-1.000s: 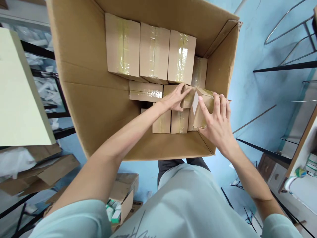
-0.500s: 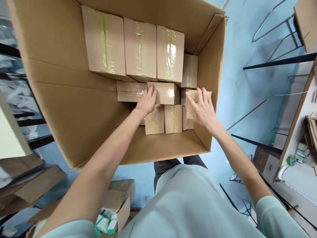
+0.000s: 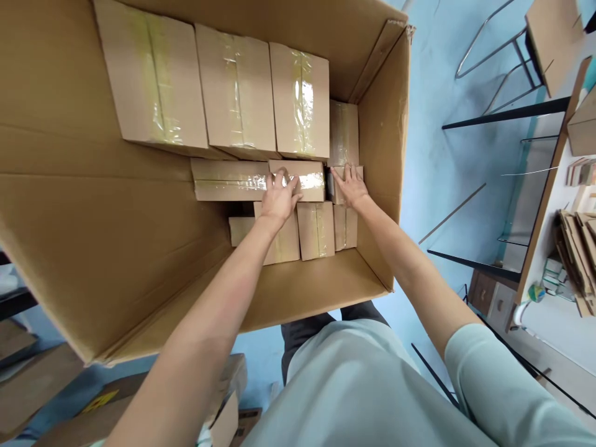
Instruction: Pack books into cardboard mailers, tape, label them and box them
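Observation:
A large open carton (image 3: pixel 298 292) stands before me with several smaller taped boxes inside. My left hand (image 3: pixel 278 202) rests with bent, parted fingers on a small cardboard box (image 3: pixel 311 177) in the middle row. To its left lies a long taped box (image 3: pixel 228 180), partly under my fingers. My right hand (image 3: pixel 351 186) lies over another small box (image 3: pixel 338 194) near the carton's right wall, fingers spread across its top. A narrow dark gap separates these two small boxes. Part of each box is hidden by my hands.
Three larger taped boxes (image 3: pixel 237 93) line the far side of the carton. Lower boxes (image 3: pixel 316 231) sit along the near side. Outside, a chair (image 3: pixel 512 46) and a table with stacked cardboard (image 3: pixel 577 254) are at right; more cardboard (image 3: pixel 41 388) lies at lower left.
My right hand has moved left and down with the small box, which has gone from a raised, tilted position to lying level in the row. My left hand stays on its box.

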`<move>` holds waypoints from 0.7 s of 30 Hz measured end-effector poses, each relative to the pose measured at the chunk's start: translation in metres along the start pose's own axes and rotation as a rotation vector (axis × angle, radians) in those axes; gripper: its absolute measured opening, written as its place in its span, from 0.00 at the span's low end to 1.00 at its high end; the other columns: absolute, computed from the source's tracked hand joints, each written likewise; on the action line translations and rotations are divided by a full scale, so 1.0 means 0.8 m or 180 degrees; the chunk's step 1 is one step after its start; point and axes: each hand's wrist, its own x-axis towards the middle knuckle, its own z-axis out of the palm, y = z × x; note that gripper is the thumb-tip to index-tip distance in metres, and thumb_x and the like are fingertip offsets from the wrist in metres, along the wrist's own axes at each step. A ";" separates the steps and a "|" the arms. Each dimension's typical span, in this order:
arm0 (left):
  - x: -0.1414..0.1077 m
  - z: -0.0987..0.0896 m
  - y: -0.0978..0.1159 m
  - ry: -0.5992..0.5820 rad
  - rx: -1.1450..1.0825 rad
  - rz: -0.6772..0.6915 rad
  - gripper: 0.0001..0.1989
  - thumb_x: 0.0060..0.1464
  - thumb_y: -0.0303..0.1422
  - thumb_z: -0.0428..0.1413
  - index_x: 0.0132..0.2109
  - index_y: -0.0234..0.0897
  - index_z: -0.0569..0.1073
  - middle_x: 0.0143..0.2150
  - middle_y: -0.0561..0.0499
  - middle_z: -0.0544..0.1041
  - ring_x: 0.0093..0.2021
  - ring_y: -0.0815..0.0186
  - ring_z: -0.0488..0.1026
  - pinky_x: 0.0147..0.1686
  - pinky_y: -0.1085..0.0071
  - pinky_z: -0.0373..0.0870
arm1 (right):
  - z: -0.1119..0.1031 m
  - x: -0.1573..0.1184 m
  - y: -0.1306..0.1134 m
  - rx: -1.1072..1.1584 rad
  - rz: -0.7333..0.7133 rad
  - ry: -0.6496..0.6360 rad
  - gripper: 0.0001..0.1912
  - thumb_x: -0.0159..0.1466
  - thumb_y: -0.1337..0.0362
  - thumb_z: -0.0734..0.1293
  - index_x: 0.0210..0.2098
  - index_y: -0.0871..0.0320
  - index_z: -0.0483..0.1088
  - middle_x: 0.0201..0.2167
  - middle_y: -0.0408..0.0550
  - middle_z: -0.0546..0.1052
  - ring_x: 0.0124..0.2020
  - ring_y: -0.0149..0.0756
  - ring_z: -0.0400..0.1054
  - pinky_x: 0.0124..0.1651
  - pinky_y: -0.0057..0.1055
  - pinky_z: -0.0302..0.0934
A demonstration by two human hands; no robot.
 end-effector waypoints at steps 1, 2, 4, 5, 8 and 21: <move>0.000 0.002 -0.001 0.0023 -0.0020 -0.0011 0.31 0.66 0.46 0.58 0.71 0.43 0.70 0.80 0.39 0.54 0.79 0.32 0.46 0.69 0.30 0.65 | 0.007 0.003 -0.002 -0.0010 0.0087 -0.0001 0.60 0.61 0.61 0.80 0.81 0.65 0.45 0.82 0.70 0.37 0.83 0.67 0.23 0.80 0.69 0.35; 0.000 0.004 -0.003 0.0046 -0.0042 -0.0019 0.30 0.66 0.46 0.58 0.71 0.43 0.70 0.80 0.39 0.54 0.79 0.32 0.46 0.69 0.30 0.65 | 0.014 0.005 -0.004 -0.0024 0.0169 0.0010 0.58 0.63 0.62 0.78 0.81 0.65 0.44 0.82 0.71 0.36 0.83 0.65 0.24 0.80 0.67 0.37; 0.001 0.008 -0.008 0.0094 -0.0109 -0.0036 0.29 0.66 0.45 0.58 0.70 0.44 0.71 0.80 0.40 0.54 0.79 0.32 0.45 0.70 0.31 0.63 | 0.022 0.004 -0.008 -0.0068 0.0289 0.0043 0.54 0.65 0.66 0.75 0.81 0.65 0.42 0.82 0.71 0.35 0.83 0.61 0.24 0.80 0.64 0.40; 0.001 0.011 -0.011 0.0121 -0.0169 -0.0043 0.28 0.66 0.44 0.57 0.70 0.45 0.72 0.80 0.41 0.54 0.79 0.33 0.45 0.71 0.31 0.62 | 0.024 0.002 -0.009 -0.0088 0.0324 0.0036 0.54 0.65 0.69 0.74 0.81 0.64 0.42 0.82 0.70 0.35 0.84 0.59 0.24 0.81 0.62 0.40; 0.002 0.024 -0.015 0.0268 -0.0513 -0.0114 0.28 0.66 0.42 0.59 0.70 0.48 0.70 0.81 0.44 0.52 0.81 0.37 0.44 0.72 0.34 0.61 | 0.019 -0.005 -0.016 0.0021 0.0389 -0.0041 0.54 0.62 0.74 0.73 0.81 0.64 0.45 0.83 0.66 0.34 0.84 0.56 0.25 0.81 0.56 0.41; -0.002 0.066 -0.039 0.0792 -0.1477 -0.1545 0.46 0.58 0.46 0.66 0.76 0.35 0.57 0.74 0.26 0.64 0.76 0.39 0.61 0.73 0.39 0.60 | 0.044 -0.043 -0.099 0.1338 0.0769 0.0270 0.38 0.74 0.64 0.58 0.81 0.62 0.49 0.56 0.58 0.83 0.57 0.50 0.78 0.65 0.45 0.69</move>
